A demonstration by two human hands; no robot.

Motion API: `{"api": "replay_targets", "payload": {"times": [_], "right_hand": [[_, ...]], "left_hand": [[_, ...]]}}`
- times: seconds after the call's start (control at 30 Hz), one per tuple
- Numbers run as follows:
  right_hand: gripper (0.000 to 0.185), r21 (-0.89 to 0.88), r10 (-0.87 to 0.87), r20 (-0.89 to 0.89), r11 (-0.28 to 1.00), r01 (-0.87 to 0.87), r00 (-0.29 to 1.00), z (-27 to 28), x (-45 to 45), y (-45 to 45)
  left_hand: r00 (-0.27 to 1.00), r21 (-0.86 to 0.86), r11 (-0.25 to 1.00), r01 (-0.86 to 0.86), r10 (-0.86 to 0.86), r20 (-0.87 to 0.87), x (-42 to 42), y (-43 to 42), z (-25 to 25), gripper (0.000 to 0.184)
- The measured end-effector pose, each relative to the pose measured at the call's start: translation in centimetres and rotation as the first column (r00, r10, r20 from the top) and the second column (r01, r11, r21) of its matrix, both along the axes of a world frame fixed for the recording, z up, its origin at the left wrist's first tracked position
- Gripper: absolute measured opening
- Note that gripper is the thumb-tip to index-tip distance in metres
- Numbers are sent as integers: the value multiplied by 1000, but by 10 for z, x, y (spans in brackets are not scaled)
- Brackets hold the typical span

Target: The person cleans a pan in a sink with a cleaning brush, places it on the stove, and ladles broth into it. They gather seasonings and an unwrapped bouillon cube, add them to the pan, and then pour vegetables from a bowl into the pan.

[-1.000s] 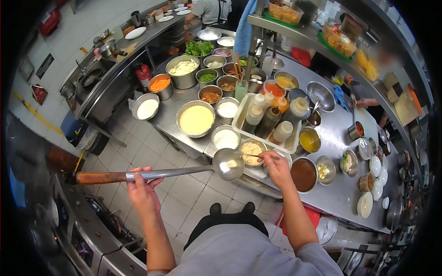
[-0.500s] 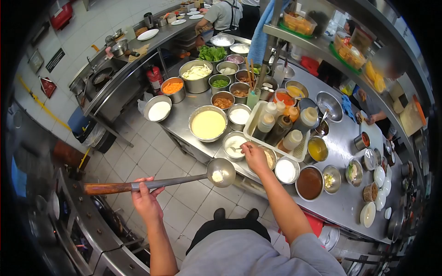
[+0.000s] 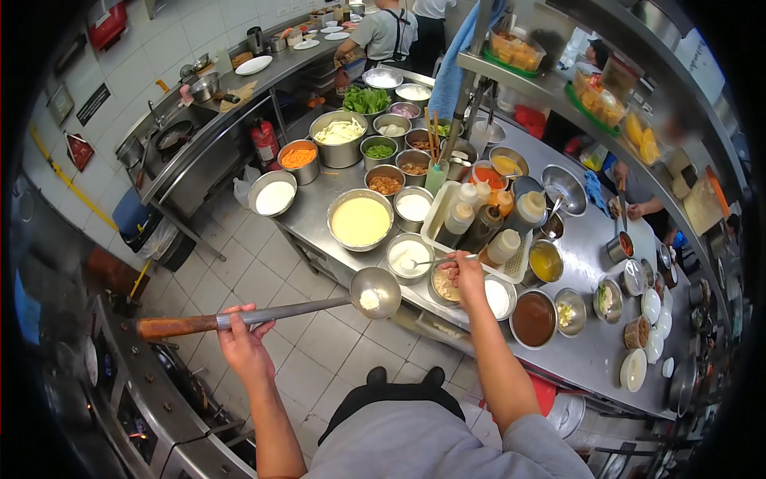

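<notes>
My left hand (image 3: 246, 339) is closed round the metal shaft of a long ladle (image 3: 375, 292) with a wooden handle. A small pale heap lies in the ladle's bowl, which hangs over the floor beside the counter edge. My right hand (image 3: 466, 275) pinches a small metal spoon (image 3: 425, 263), whose tip is in a bowl of white powder (image 3: 405, 254). Just under my right hand is a bowl of pale beige paste (image 3: 445, 286), partly covered by the fingers. A larger bowl of yellow liquid (image 3: 361, 220) stands beyond the white powder.
A basket of squeeze bottles (image 3: 431, 227) stands on the steel counter (image 3: 307, 195), among bowls of sauces and cut vegetables. A shelf (image 3: 542, 89) overhangs the right side. One co-worker (image 3: 384, 36) stands at the back; another's hands (image 3: 634, 211) are at the right. A stove (image 3: 159, 407) is lower left.
My right hand has gone from the beige paste to the white powder bowl with the spoon, then shifted slightly right. The ladle, still in my left hand, has moved a little left.
</notes>
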State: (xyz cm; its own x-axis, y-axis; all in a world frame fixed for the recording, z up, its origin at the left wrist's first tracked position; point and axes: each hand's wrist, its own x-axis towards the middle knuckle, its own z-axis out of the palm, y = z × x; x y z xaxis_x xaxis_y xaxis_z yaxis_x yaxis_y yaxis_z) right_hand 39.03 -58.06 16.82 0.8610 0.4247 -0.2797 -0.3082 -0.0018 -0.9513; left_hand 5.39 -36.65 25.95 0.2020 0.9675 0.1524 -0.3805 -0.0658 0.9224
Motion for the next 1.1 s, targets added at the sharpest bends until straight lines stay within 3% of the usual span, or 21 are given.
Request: {"api": "replay_targets", "payload": {"times": [0.2,0.27,0.33,0.4,0.43,0.5,0.6,0.67,0.73,0.77,0.87,0.9,0.93,1.0,1.07,1.1], "right_hand": [[25,81,120,109,988,-129,987,41,-31,2],[24,-157,217,594,976,-154,775,45,-42,-4],[25,-148,174,622,984,-103,763,49,-47,-14],[23,-145,21,697,983,112,717,47,-42,-34],[23,-148,17,699,982,121,715,49,-38,-43],[22,-468,112,665,834,294,739,55,-34,-63],[21,-544,104,614,775,323,783,33,-20,-67],[22,-491,112,482,856,162,869,-26,1,-70],[24,-456,48,380,879,141,924,-41,6,-72],[33,-361,-3,215,929,82,977,-27,1,-76],[45,-361,-197,159,900,243,967,27,-22,-102],[54,-256,-267,163,918,302,950,36,-27,-119],[44,-105,-332,154,931,349,931,43,-32,-138],[27,194,-319,100,935,296,942,81,-58,-174],[16,289,-123,12,951,115,992,126,-104,-193],[18,283,68,39,956,-76,997,150,-132,-194]], "left_hand": [[999,-22,1000,7,-6,37,6,9,-1,23],[997,-31,998,54,-52,64,7,10,-1,24],[996,-28,998,53,-51,68,6,13,-3,25],[995,-23,998,64,-62,81,5,14,-3,24],[994,-26,997,73,-71,84,4,15,-3,24],[996,-24,998,66,-64,56,-1,18,-1,23],[993,-18,995,95,-94,73,-2,20,2,22],[989,-34,989,141,-139,55,1,17,10,23],[985,-65,984,166,-162,62,7,13,15,23],[983,-56,983,175,-171,69,11,10,17,24],[957,-73,961,267,-256,138,22,-1,21,26],[948,-89,951,295,-281,147,29,-8,23,25],[941,-84,945,316,-300,159,37,-15,25,25],[890,-128,891,436,-406,207,56,-34,26,24],[836,-138,836,532,-492,243,84,-62,26,23],[786,-151,782,605,-557,268,98,-79,24,23]]}}
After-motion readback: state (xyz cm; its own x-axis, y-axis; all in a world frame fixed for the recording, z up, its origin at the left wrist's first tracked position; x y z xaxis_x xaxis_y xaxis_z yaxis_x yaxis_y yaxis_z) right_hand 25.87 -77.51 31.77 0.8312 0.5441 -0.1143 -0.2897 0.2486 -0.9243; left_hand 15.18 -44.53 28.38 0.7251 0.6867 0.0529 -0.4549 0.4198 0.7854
